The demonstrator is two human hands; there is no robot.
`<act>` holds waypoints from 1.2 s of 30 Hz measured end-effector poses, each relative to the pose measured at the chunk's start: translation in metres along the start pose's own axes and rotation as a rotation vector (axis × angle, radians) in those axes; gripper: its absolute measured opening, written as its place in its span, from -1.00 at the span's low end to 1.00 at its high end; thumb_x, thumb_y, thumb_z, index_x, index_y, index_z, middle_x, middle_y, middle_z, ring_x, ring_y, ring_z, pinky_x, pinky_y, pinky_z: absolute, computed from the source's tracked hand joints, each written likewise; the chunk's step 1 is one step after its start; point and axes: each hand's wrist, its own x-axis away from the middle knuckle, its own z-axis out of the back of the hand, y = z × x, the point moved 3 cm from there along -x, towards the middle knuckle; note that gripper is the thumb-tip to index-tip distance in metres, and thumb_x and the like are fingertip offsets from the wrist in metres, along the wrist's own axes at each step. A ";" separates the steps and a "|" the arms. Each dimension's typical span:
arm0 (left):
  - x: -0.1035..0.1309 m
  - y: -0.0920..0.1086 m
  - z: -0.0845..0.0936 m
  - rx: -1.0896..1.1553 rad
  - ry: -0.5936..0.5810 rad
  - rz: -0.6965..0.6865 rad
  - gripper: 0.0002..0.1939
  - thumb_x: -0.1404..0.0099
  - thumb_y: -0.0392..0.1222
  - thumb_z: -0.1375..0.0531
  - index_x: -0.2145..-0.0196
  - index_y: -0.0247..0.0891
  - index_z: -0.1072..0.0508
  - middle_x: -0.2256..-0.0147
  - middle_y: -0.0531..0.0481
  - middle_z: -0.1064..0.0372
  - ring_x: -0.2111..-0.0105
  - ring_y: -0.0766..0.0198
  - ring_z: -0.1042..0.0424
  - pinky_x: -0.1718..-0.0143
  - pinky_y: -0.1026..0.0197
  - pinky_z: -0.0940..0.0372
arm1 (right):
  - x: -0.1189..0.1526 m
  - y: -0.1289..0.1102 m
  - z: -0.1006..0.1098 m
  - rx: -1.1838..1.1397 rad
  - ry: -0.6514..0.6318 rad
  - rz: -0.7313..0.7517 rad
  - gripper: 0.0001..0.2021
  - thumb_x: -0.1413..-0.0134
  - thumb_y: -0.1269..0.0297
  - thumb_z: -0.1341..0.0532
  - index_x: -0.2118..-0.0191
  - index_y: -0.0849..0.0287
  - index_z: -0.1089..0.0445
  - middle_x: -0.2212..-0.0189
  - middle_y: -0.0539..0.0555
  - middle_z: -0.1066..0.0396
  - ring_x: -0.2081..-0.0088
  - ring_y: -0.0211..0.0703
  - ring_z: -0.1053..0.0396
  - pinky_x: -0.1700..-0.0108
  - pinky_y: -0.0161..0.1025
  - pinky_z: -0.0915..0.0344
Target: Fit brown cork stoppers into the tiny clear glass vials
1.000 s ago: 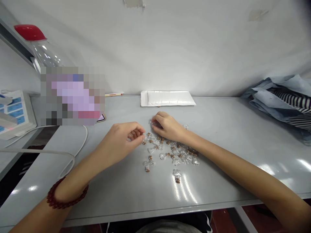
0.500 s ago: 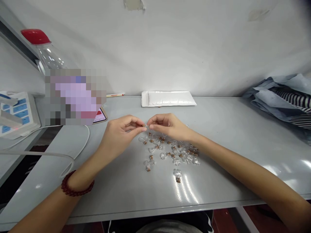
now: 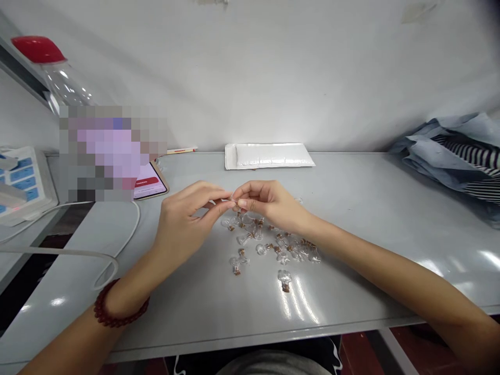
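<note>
Between my fingertips, above the table, is a tiny glass bottle [image 3: 234, 202], mostly covered by the fingers. My left hand [image 3: 187, 216] pinches one end of it between thumb and forefinger. On the other side, my right hand [image 3: 275, 205] is closed around it, thumb pressed against curled fingers. Below and to the right lie several small corked glass bottles [image 3: 264, 249] in a loose scatter, some partly behind my right wrist. One corked bottle [image 3: 285, 281] rests apart, closer to the table's front edge.
A white padded envelope [image 3: 273, 155] lies against the wall. At the left are a phone [image 3: 150, 182], a white cable [image 3: 135, 224], a power strip [image 3: 29, 182] and a large red-capped bottle [image 3: 66, 83]. Bluish bags [image 3: 441, 151] sit at the far right of the grey table [image 3: 371, 192].
My hands have drawn closer together around the tiny bottle, covering more of it. The left hand has shifted slightly and its fingers lie straighter. The view has moved a little.
</note>
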 end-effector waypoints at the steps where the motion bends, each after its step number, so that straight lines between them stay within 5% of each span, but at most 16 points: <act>1: 0.001 0.002 -0.001 -0.012 0.008 -0.011 -0.92 -0.31 -0.17 -0.28 0.27 -0.16 -0.58 0.32 0.08 -0.54 0.42 0.35 -0.49 0.45 0.32 -0.38 | 0.000 -0.001 -0.001 -0.046 0.016 -0.007 -0.96 -0.14 0.36 -0.26 0.29 0.19 -0.45 0.39 0.00 -0.44 0.33 -0.29 -0.35 0.19 -0.24 -0.28; 8: 0.004 0.008 -0.006 -0.018 -0.016 -0.059 -0.73 -0.27 -0.18 -0.31 0.06 -0.20 -0.50 0.15 -0.02 -0.49 0.38 0.36 -0.48 0.36 0.29 -0.44 | 0.003 -0.001 -0.006 -0.262 0.088 -0.070 -0.96 -0.09 0.39 -0.30 0.29 0.19 -0.46 0.31 0.05 -0.52 0.27 -0.24 -0.45 0.11 -0.19 -0.35; 15: 0.006 0.010 -0.008 -0.017 -0.004 -0.092 -0.96 -0.26 -0.31 -0.25 0.30 -0.24 -0.52 0.32 0.05 -0.48 0.50 0.43 -0.35 0.47 0.32 -0.31 | 0.004 -0.001 -0.008 -0.253 0.097 -0.051 -0.90 -0.02 0.40 -0.35 0.34 0.19 -0.41 0.47 -0.03 -0.47 0.40 -0.28 -0.42 0.26 -0.26 -0.32; 21: 0.010 0.003 -0.018 -0.065 -0.002 -0.049 -0.94 -0.24 -0.32 -0.23 0.37 -0.24 -0.52 0.39 0.08 -0.48 0.53 0.44 -0.34 0.52 0.35 -0.27 | 0.004 0.004 -0.010 -0.214 0.190 -0.149 -0.96 -0.14 0.43 -0.26 0.34 0.21 -0.40 0.46 -0.03 -0.44 0.41 -0.33 -0.40 0.25 -0.29 -0.35; 28: 0.009 -0.006 -0.016 -0.152 0.001 0.011 -0.91 -0.26 -0.32 -0.22 0.34 -0.24 -0.55 0.35 0.05 -0.53 0.52 0.40 -0.40 0.52 0.33 -0.27 | 0.001 0.009 -0.006 -0.193 0.058 -0.327 -0.78 -0.05 0.30 -0.38 0.21 0.25 -0.41 0.36 0.12 -0.55 0.26 -0.13 -0.55 0.18 -0.21 -0.46; 30: 0.008 -0.009 -0.015 -0.174 -0.014 -0.005 -0.91 -0.27 -0.30 -0.22 0.33 -0.25 -0.55 0.33 0.04 -0.53 0.51 0.39 -0.40 0.52 0.32 -0.27 | 0.000 0.008 0.000 -0.118 0.061 -0.305 -0.80 -0.08 0.27 -0.36 0.21 0.24 -0.41 0.34 0.14 -0.56 0.22 -0.12 -0.55 0.13 -0.20 -0.44; 33: 0.008 -0.011 -0.015 -0.196 -0.076 -0.022 -0.92 -0.29 -0.26 -0.23 0.35 -0.25 -0.53 0.38 0.05 -0.52 0.51 0.37 -0.40 0.49 0.31 -0.28 | 0.001 -0.011 0.016 0.246 0.144 -0.084 -0.90 -0.12 0.31 -0.29 0.26 0.21 -0.43 0.31 0.09 -0.54 0.24 -0.18 -0.49 0.18 -0.21 -0.38; 36: 0.008 -0.011 -0.017 -0.198 -0.150 -0.034 -0.88 -0.32 -0.21 -0.22 0.36 -0.25 -0.51 0.44 0.07 -0.49 0.50 0.34 -0.41 0.46 0.29 -0.28 | 0.009 -0.035 0.024 0.691 -0.077 0.081 -0.95 -0.11 0.42 -0.25 0.32 0.20 -0.48 0.33 0.02 -0.52 0.31 -0.24 -0.40 0.25 -0.24 -0.30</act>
